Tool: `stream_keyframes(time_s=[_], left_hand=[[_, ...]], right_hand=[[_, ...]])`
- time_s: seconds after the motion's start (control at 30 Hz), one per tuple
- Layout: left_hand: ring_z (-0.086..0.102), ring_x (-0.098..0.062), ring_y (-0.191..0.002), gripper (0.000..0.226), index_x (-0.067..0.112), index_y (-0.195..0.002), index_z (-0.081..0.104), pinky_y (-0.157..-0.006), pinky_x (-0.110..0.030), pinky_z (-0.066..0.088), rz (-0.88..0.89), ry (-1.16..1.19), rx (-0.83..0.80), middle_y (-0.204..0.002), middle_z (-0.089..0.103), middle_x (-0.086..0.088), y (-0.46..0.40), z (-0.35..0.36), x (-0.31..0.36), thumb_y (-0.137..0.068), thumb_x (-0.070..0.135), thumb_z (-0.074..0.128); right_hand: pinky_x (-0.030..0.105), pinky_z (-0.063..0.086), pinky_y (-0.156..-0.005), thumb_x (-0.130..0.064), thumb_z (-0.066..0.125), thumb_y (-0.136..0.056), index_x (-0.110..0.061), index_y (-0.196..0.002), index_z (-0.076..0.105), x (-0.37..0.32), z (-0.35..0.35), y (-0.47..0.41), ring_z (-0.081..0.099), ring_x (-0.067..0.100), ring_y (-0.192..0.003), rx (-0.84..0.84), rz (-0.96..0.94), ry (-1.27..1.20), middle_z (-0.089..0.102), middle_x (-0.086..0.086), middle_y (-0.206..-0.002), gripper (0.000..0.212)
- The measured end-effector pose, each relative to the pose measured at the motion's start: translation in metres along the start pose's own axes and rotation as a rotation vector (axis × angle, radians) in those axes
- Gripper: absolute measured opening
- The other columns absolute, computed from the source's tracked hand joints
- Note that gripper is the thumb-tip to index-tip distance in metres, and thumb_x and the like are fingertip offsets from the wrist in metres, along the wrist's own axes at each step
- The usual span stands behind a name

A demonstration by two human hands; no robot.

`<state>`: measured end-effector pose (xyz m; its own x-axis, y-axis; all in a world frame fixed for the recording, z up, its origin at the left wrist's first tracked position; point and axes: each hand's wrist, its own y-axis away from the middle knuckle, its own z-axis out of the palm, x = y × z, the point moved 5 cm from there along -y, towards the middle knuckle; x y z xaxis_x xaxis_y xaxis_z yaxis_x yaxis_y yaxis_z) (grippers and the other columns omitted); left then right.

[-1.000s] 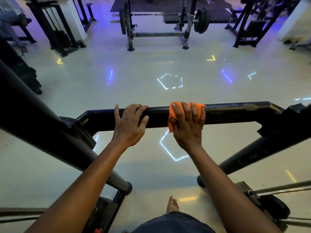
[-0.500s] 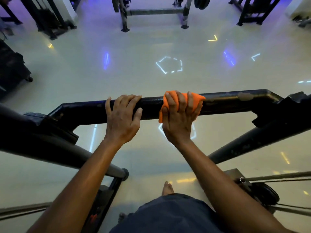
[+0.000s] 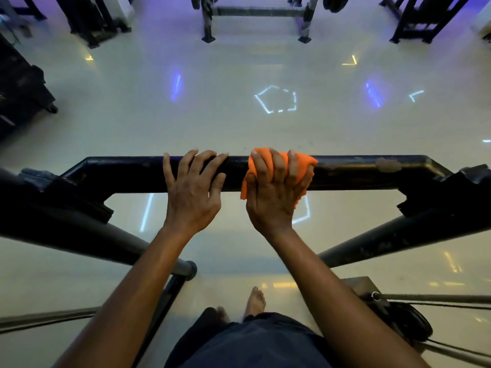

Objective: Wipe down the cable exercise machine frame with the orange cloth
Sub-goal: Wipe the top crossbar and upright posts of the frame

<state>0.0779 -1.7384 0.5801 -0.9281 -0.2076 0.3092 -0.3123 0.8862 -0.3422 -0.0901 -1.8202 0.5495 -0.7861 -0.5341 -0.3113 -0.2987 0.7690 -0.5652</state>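
- The black crossbar (image 3: 358,172) of the cable machine frame runs from left to right across the middle of the view, with angled corners at both ends.
- The right hand (image 3: 273,192) clasps the orange cloth (image 3: 303,162) against the crossbar, a little right of the bar's middle; its fingers curl over the top of the bar with the cloth bunched under them.
- Cloth edges show past the hand at the far upper right and hang below the bar's near edge on both sides of the palm.
- The left hand (image 3: 192,191) rests on the crossbar just beside the right hand, fingers spread and bent over the top edge, thumb lying along the near face; it holds only the bar.
- A pale worn patch (image 3: 388,165) marks the bar near its right corner.
- Two thick dark tubes (image 3: 398,239) slant down from the bar's ends towards the person.
- Bare feet (image 3: 255,301) stand on the glossy pale floor (image 3: 239,123), which reflects white, blue and yellow lights.
- A rack (image 3: 255,14) and other dark gym frames stand along the far edge of the floor.
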Motion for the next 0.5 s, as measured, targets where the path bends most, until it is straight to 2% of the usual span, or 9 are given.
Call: stream_keyframes(time_s=[0.07,0.17,0.27,0.37,0.43,0.5], left_hand=[[0.039,-0.024,-0.152,0.046,0.032,-0.154,0.052,-0.129,-0.061,-0.006,0.006,0.028,-0.002,-0.153,0.054,0.007,-0.001,-0.001,-0.001,-0.109,0.039,0.043],[0.041,-0.022,-0.15,0.045,0.033,-0.154,0.052,-0.13,-0.062,0.001,0.018,0.071,-0.012,-0.152,0.054,0.009,-0.001,-0.001,-0.005,-0.11,0.037,0.045],[0.042,-0.02,-0.148,0.045,0.035,-0.155,0.051,-0.13,-0.06,0.003,0.019,0.104,-0.027,-0.151,0.054,0.012,-0.002,-0.003,-0.008,-0.111,0.035,0.043],[0.042,-0.017,-0.147,0.046,0.036,-0.154,0.051,-0.13,-0.056,0.005,0.025,0.127,-0.048,-0.152,0.054,0.014,-0.004,-0.004,-0.011,-0.11,0.032,0.039],[0.043,-0.016,-0.146,0.046,0.036,-0.153,0.052,-0.129,-0.055,0.008,0.04,0.139,-0.054,-0.153,0.055,0.014,-0.005,-0.006,-0.015,-0.11,0.029,0.038],[0.043,-0.016,-0.146,0.046,0.036,-0.152,0.053,-0.127,-0.055,0.012,0.061,0.147,-0.065,-0.153,0.055,0.014,-0.006,-0.008,-0.018,-0.109,0.026,0.039]], right_hand=[[0.071,0.009,-0.127,-0.048,0.05,-0.112,-0.035,-0.16,0.053,-0.012,0.003,0.0,0.033,0.04,-0.159,-0.022,-0.115,0.01,0.047,0.005,-0.165,0.049],[0.067,0.02,-0.126,-0.051,0.058,-0.109,-0.036,-0.162,0.049,0.023,-0.008,0.0,0.038,0.037,-0.157,0.018,-0.242,0.104,0.048,0.005,-0.165,0.057],[0.07,0.014,-0.127,-0.05,0.058,-0.109,-0.031,-0.164,0.043,0.049,-0.014,0.006,0.027,0.041,-0.16,0.053,-0.068,0.082,0.04,0.01,-0.168,0.06],[0.076,0.005,-0.125,-0.041,0.054,-0.111,-0.025,-0.166,0.03,0.007,0.007,0.012,0.01,0.05,-0.164,0.095,0.146,-0.014,0.025,0.017,-0.174,0.062],[0.081,0.001,-0.122,-0.042,0.051,-0.112,-0.025,-0.167,0.023,-0.033,0.025,0.017,0.003,0.054,-0.163,0.06,0.106,-0.053,0.013,0.02,-0.176,0.064],[0.084,0.001,-0.12,-0.047,0.048,-0.112,-0.028,-0.165,0.023,-0.048,0.035,0.019,0.005,0.052,-0.164,0.05,0.014,-0.027,0.012,0.017,-0.175,0.062]])
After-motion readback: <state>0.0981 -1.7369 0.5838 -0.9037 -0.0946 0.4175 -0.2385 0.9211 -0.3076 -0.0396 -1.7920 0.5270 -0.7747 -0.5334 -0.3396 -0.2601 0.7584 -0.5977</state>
